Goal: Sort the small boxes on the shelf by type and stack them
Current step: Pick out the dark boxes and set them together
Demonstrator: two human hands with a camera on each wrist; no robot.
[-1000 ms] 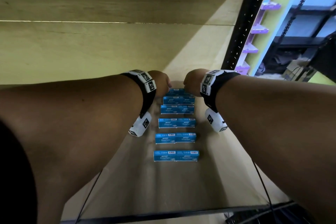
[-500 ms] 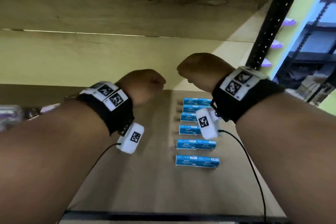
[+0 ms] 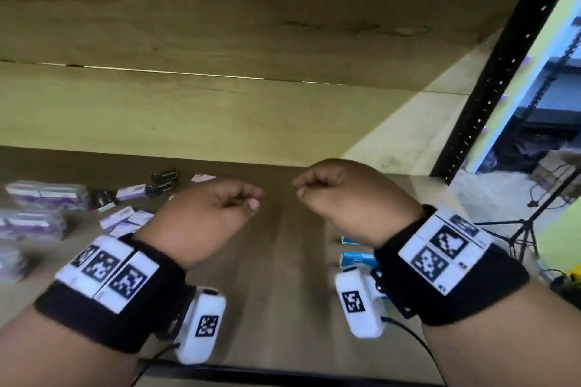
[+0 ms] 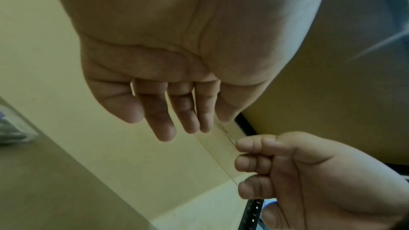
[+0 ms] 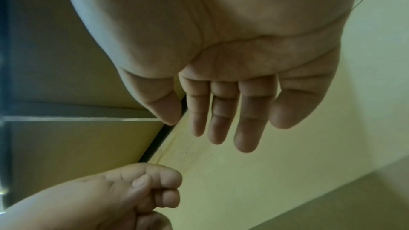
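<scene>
Both hands hover side by side above the wooden shelf board (image 3: 283,292), holding nothing. My left hand (image 3: 226,204) has its fingers loosely curled; in the left wrist view the left hand (image 4: 177,120) shows them hanging relaxed. My right hand (image 3: 330,192) is curled the same way, and the right hand (image 5: 223,125) holds nothing in its own view. Blue staple boxes (image 3: 356,258) peek out under my right wrist, mostly hidden. Small purple-and-white boxes (image 3: 125,220) and small black boxes (image 3: 163,181) lie scattered to the left of my left hand.
Blurred stacks of purple-labelled packs (image 3: 47,195) sit at the far left of the shelf. A black perforated upright (image 3: 490,82) bounds the shelf on the right, with a tripod (image 3: 518,229) on the floor beyond. The upper shelf board (image 3: 251,25) hangs overhead.
Both hands have drawn back from the row of blue boxes and nearer to me. My view swung left, bringing the purple and black boxes into sight and hiding most blue ones.
</scene>
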